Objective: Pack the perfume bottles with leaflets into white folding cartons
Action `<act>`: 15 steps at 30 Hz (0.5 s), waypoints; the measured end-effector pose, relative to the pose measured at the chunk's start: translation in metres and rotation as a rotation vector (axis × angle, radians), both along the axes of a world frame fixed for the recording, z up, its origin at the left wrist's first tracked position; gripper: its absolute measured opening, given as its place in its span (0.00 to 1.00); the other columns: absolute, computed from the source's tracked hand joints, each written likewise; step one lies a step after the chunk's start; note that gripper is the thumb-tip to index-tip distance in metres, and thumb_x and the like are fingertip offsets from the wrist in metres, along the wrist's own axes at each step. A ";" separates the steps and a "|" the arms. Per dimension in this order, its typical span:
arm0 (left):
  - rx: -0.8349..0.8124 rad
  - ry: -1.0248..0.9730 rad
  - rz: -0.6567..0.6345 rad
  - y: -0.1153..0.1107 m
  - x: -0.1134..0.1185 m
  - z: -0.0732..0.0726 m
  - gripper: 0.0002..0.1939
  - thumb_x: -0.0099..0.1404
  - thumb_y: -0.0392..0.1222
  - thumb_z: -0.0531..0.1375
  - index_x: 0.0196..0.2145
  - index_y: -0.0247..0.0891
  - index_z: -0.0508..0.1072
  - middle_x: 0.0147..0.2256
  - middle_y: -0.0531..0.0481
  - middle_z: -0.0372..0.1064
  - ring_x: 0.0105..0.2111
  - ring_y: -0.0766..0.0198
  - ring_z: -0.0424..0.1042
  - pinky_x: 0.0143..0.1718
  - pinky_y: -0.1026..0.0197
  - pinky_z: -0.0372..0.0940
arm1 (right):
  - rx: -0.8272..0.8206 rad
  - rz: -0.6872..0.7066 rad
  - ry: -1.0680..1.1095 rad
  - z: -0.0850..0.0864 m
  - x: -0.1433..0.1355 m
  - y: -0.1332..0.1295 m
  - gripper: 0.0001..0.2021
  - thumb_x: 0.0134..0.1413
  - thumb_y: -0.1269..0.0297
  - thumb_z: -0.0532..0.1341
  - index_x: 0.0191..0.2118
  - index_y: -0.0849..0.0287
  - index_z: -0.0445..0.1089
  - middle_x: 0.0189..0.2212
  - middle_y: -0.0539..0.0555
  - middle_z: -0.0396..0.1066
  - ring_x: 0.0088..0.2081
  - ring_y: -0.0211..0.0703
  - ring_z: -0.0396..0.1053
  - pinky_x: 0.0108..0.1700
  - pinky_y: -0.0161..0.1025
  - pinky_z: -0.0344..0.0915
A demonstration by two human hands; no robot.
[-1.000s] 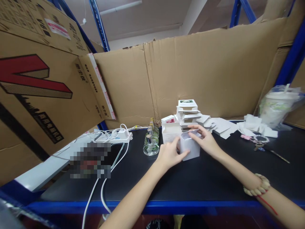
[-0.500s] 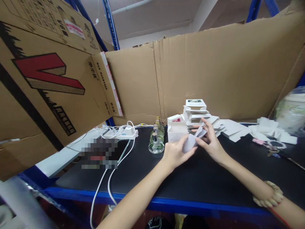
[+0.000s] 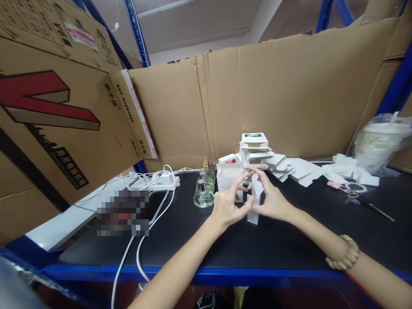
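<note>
A small folded white card piece (image 3: 254, 201) is upright between my hands above the black tabletop. My right hand (image 3: 268, 199) grips it from the right with thumb and fingers. My left hand (image 3: 228, 205) pinches its left edge, thumb toward the card. Just behind stands an open white box (image 3: 228, 174), partly hidden by my left fingers. Glass bottles (image 3: 204, 197) with silver and gold caps form a row to the left. Stacked white boxes (image 3: 254, 139) rise behind my hands.
Flat white cartons (image 3: 302, 170) and crumpled white pieces (image 3: 350, 169) spread rightward. Keys (image 3: 352, 197), a pen (image 3: 380, 211) and a bagged cup (image 3: 381, 141) are at right. A power strip (image 3: 154, 183), cables and a pixelated phone (image 3: 158, 208) lie left. Cardboard (image 3: 289, 94) walls the back.
The view has turned slightly right. The white card piece has been turned from a slant to upright, lower between my hands, and my fingers have shifted around it.
</note>
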State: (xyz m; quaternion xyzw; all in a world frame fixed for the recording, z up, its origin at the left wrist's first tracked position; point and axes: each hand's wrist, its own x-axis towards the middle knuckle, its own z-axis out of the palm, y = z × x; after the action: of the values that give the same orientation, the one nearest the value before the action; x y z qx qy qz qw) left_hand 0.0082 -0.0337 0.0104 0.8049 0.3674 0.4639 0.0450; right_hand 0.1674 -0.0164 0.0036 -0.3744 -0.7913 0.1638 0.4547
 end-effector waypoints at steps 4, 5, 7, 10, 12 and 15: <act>0.119 0.067 0.014 0.000 0.002 0.000 0.23 0.62 0.50 0.48 0.53 0.41 0.61 0.50 0.45 0.65 0.31 0.69 0.71 0.33 0.67 0.67 | 0.015 0.055 -0.076 0.001 -0.002 -0.001 0.43 0.38 0.64 0.62 0.61 0.48 0.42 0.56 0.59 0.53 0.47 0.51 0.66 0.42 0.46 0.68; 0.132 0.092 0.019 0.000 0.002 0.000 0.23 0.63 0.50 0.48 0.53 0.42 0.61 0.52 0.44 0.62 0.31 0.68 0.71 0.33 0.67 0.67 | 0.007 0.073 -0.096 0.000 -0.003 -0.001 0.43 0.37 0.64 0.62 0.61 0.49 0.41 0.56 0.60 0.52 0.49 0.53 0.64 0.43 0.47 0.67; 0.130 0.130 0.034 0.000 0.004 0.000 0.22 0.64 0.51 0.47 0.53 0.44 0.62 0.54 0.43 0.60 0.31 0.69 0.71 0.32 0.67 0.67 | -0.015 0.099 -0.148 -0.001 -0.004 -0.001 0.43 0.37 0.64 0.62 0.61 0.52 0.43 0.58 0.62 0.51 0.52 0.57 0.62 0.45 0.50 0.66; 0.101 0.137 0.042 0.000 0.004 0.001 0.19 0.65 0.49 0.46 0.49 0.43 0.66 0.54 0.43 0.59 0.28 0.71 0.70 0.28 0.68 0.66 | -0.013 0.118 -0.202 -0.005 -0.004 0.001 0.42 0.37 0.63 0.62 0.61 0.55 0.44 0.59 0.63 0.50 0.53 0.58 0.61 0.48 0.52 0.64; 0.077 0.110 0.037 -0.001 0.005 0.001 0.17 0.65 0.47 0.46 0.44 0.41 0.69 0.53 0.44 0.59 0.27 0.71 0.69 0.28 0.67 0.65 | 0.013 0.099 -0.208 -0.008 -0.003 0.002 0.42 0.38 0.62 0.62 0.61 0.55 0.44 0.59 0.63 0.50 0.55 0.59 0.58 0.50 0.53 0.62; 0.035 0.021 0.014 0.000 0.004 0.001 0.14 0.66 0.45 0.46 0.39 0.40 0.69 0.51 0.45 0.60 0.27 0.71 0.68 0.29 0.67 0.65 | 0.017 0.073 -0.177 -0.009 0.000 0.004 0.41 0.40 0.60 0.62 0.61 0.53 0.43 0.58 0.61 0.53 0.56 0.57 0.57 0.52 0.53 0.60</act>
State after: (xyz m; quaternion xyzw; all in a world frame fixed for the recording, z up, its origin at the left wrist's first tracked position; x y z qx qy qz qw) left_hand 0.0126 -0.0333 0.0117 0.8078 0.3653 0.4620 0.0235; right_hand 0.1671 -0.0128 -0.0059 -0.3544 -0.8430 0.1400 0.3796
